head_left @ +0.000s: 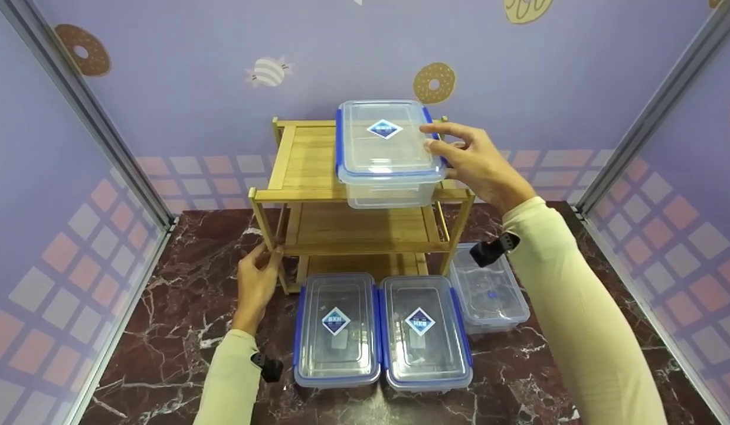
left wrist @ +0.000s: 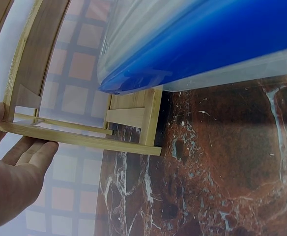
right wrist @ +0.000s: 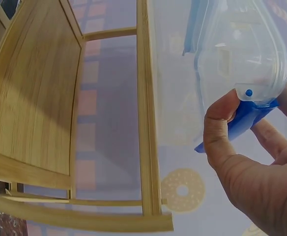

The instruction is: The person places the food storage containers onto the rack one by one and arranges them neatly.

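The right hand (head_left: 471,162), right of centre in the head view, grips the right edge of a clear lidded container (head_left: 388,150), thumb and fingers curled around its blue side clip; the right wrist view shows the thumb pressed against that clip. The container sits on the top tier of a bamboo shelf rack (head_left: 300,159) in the upper middle of the frame, its front end hanging over the rack's front rail. The left hand (head_left: 257,283), at lower left, holds the rack's front left post, fingers wrapped around it. Below the rack, on the dark marble tabletop (head_left: 176,330), two more lidded containers (head_left: 336,327) lie side by side, touching, and a lidless tub (head_left: 488,292) lies just right of them.
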### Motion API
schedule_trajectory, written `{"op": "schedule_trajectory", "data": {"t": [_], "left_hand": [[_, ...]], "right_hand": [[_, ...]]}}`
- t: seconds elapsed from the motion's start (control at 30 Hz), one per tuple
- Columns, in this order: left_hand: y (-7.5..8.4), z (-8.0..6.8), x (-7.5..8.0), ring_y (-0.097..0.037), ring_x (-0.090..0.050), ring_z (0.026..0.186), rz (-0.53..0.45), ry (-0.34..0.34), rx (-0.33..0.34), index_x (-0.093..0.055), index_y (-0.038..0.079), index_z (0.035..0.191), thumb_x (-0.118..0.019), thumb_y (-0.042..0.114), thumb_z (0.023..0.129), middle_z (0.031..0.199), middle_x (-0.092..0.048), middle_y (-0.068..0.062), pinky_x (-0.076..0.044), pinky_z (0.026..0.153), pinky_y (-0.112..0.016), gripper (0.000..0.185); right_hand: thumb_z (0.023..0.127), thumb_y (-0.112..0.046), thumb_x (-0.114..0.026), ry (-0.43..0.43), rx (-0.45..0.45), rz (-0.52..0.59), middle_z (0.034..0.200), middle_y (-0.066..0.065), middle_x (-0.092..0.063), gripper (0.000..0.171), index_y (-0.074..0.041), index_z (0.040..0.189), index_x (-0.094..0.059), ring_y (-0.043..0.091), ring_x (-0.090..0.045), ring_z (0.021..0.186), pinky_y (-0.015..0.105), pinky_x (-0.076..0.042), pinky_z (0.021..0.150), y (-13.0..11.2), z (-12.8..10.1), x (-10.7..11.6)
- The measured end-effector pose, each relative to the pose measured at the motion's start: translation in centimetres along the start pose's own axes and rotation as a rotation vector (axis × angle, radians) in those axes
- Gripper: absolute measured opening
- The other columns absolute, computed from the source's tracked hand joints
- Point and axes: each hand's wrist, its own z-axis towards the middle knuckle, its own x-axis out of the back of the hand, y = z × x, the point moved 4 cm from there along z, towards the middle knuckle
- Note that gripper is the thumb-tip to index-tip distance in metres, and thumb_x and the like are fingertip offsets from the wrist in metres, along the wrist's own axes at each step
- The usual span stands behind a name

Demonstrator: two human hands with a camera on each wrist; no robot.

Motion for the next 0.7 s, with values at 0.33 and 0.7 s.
{"op": "schedule_trajectory", "data": {"t": [0.33, 0.7], "left_hand": [[-3.1, 1.4, 0.0, -0.031, -0.058, 0.112, 0.028, -0.023, 0.005, -0.054, 0.006, 0.132, -0.057, 0.027, 0.096, 0.118, -0.062, -0.02, -0.046, 0.096, -0.041, 0.042], [-3.2, 1.5, 0.1, -0.028, -0.062, 0.105, 0.018, 0.015, -0.012, -0.059, 0.007, 0.126, -0.059, 0.024, 0.095, 0.112, -0.065, -0.018, -0.049, 0.091, -0.038, 0.036]], "right_hand": [[0.088, -0.022, -0.069, 0.029, 0.01, 0.086, 0.115, 0.022, -0.053, 0.053, -0.011, 0.135, -0.047, 0.028, -0.062, 0.096, 0.038, -0.052, 0.087, 0.3, 0.5, -1.5], [0.088, -0.018, -0.068, 0.046, 0.037, 0.133, 0.112, 0.022, -0.055, 0.048, -0.006, 0.132, -0.052, 0.027, -0.061, 0.094, 0.037, -0.053, 0.084, 0.2, 1.0, -3.7]]}}
